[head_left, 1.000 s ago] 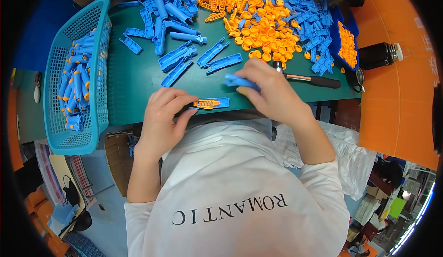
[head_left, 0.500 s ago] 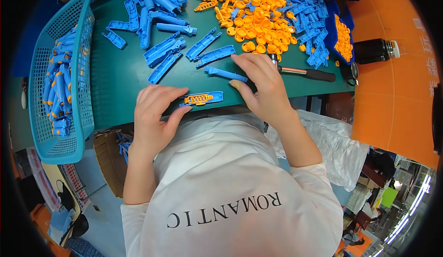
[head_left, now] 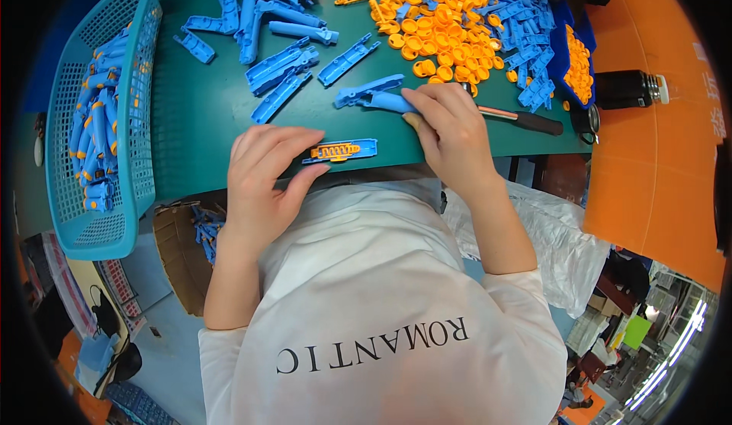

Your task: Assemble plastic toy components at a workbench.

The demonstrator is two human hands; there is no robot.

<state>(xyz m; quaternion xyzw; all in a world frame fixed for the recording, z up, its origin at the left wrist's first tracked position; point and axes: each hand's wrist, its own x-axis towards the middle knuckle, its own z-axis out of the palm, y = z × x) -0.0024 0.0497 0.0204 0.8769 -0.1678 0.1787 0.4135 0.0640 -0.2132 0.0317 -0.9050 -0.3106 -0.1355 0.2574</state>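
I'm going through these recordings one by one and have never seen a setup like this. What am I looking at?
There is no machine here: these are a person's own two bare hands. The pictures come from one wide fisheye camera on the person's head, looking down, so straight edges bend near the rim.

The left hand is open around one end of a tray-like shell with an orange insert in it; whether it touches is hard to tell. The right hand holds a blue piece between thumb and fingers.

Farther back on the green table lie loose blue parts and a heap of orange caps. A basket of blue-and-orange pieces stands at the left.
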